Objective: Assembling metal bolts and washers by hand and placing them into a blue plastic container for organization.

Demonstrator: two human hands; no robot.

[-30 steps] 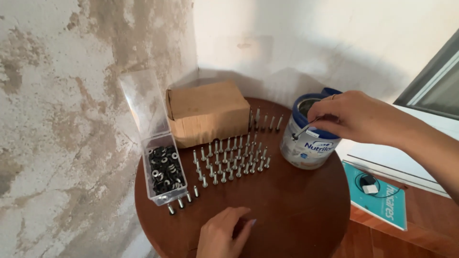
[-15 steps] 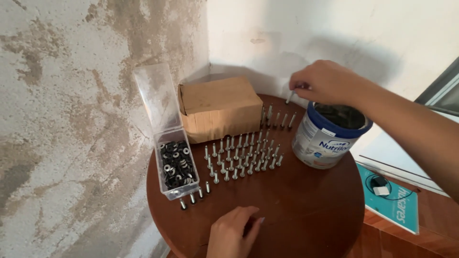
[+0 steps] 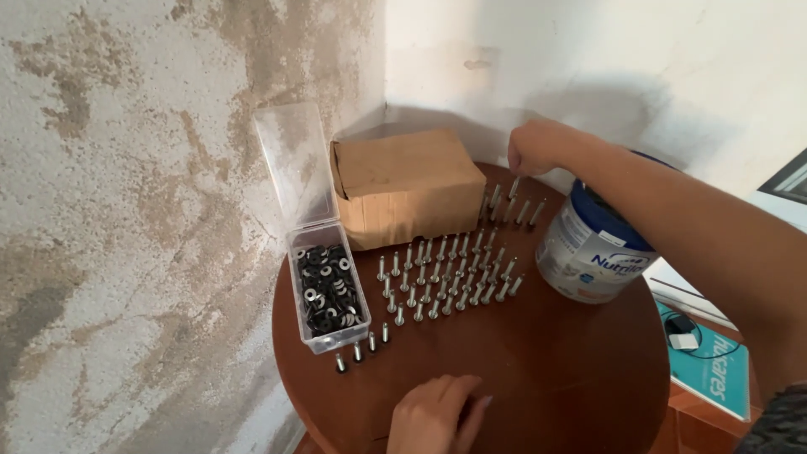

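Note:
My right hand reaches over the back of the round brown table, fingers pinched on a silver bolt that stands at the end of a short row behind the cardboard box. Several rows of upright bolts fill the middle of the table. My left hand lies flat on the table's near edge, fingers together, holding nothing. A blue-rimmed white tin stands under my right forearm.
A clear plastic box of black and silver washers, lid up, sits at the table's left, with three bolts in front of it. Stained walls close in at left and back. A teal box lies on the floor at right.
My right hand has left the tin and moved left and back to the bolt row behind the box. The left hand has stayed put.

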